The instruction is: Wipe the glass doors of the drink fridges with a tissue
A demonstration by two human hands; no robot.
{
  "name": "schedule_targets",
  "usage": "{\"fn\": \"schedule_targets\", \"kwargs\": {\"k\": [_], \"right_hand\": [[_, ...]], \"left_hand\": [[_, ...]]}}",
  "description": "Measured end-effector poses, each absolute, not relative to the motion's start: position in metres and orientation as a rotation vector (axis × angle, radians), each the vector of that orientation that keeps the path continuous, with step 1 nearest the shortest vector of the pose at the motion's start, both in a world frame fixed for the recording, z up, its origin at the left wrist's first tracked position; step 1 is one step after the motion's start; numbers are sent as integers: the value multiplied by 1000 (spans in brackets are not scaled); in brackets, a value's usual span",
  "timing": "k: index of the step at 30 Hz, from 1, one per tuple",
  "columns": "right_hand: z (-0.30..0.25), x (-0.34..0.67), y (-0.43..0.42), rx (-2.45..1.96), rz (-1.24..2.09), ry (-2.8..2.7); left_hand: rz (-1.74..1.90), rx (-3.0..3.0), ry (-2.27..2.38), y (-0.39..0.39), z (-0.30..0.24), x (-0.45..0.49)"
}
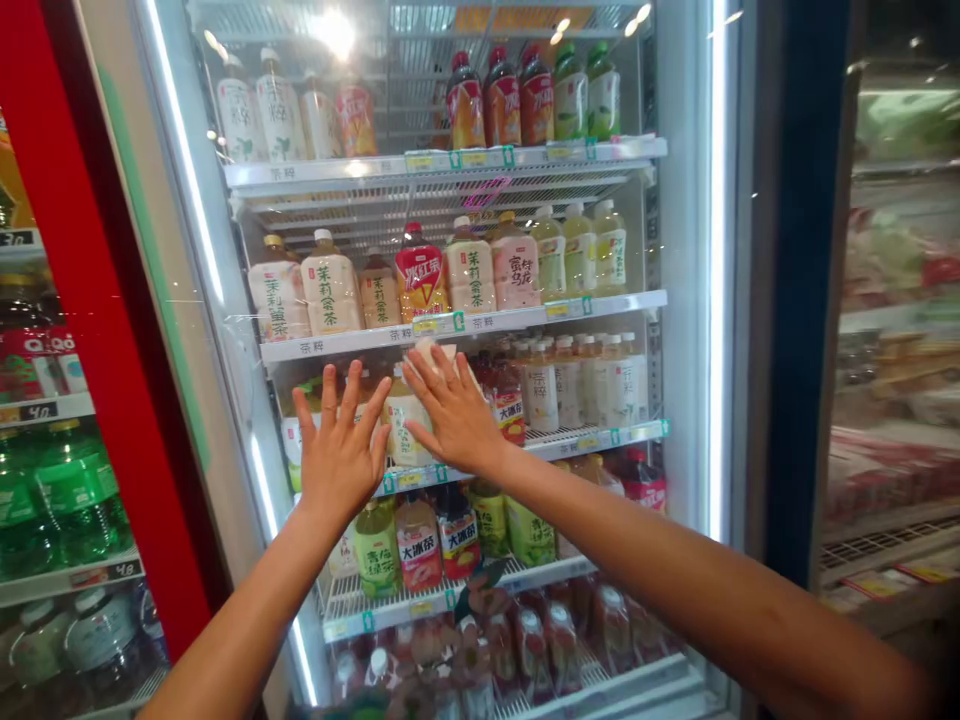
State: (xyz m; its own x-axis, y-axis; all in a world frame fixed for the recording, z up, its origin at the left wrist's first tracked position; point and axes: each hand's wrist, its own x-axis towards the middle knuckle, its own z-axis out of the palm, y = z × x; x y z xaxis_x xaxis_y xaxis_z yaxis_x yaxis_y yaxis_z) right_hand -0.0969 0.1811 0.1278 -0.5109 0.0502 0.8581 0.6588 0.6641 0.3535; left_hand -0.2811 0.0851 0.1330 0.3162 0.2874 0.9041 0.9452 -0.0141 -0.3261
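Observation:
Before me is the glass door of an upright drinks cooler. My left hand lies against the glass with fingers spread, holding nothing. To its right, my right hand is flat on the door with a white cloth or tissue under its fingers. White edges of this cloth show past the fingertips and along the side of the hand; the rest is hidden. Behind the glass, both hands overlap the third shelf of bottled drinks and cover part of it.
Bottled teas stand on several shelves inside the cooler. A red-framed cooler with green bottles is at left. A dark post separates this door from a blurred open display at right.

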Motion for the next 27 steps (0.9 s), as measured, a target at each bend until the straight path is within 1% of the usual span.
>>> {"fn": "schedule_targets", "kwargs": {"k": [3, 6, 8, 13, 18, 20, 24, 27], "right_hand": [[128, -92, 183, -585, -822, -1928], [115, -74, 189, -384, -905, -2087], [115, -57, 197, -287, -963, -2139], [134, -17, 215, -486, -895, -1930], [114, 33, 234, -181, -1068, -2157], [116, 56, 244, -216, -1058, -2130], [123, 93, 259, -463, -983, -1972], [116, 116, 265, -362, -1047, -2139]], "left_hand": [[-787, -1505, -1193, 81, 130, -281], [-758, -1501, -1210, 79, 128, -275], [-721, -1495, -1212, 80, 128, -266], [-699, -1487, -1205, 95, 126, -233], [-693, -1535, -1185, 117, 117, -196], [-685, -1547, -1155, 126, 116, -182], [-688, -1548, -1120, 145, 121, -151], [-663, -1581, -1084, 158, 124, -128]]}}
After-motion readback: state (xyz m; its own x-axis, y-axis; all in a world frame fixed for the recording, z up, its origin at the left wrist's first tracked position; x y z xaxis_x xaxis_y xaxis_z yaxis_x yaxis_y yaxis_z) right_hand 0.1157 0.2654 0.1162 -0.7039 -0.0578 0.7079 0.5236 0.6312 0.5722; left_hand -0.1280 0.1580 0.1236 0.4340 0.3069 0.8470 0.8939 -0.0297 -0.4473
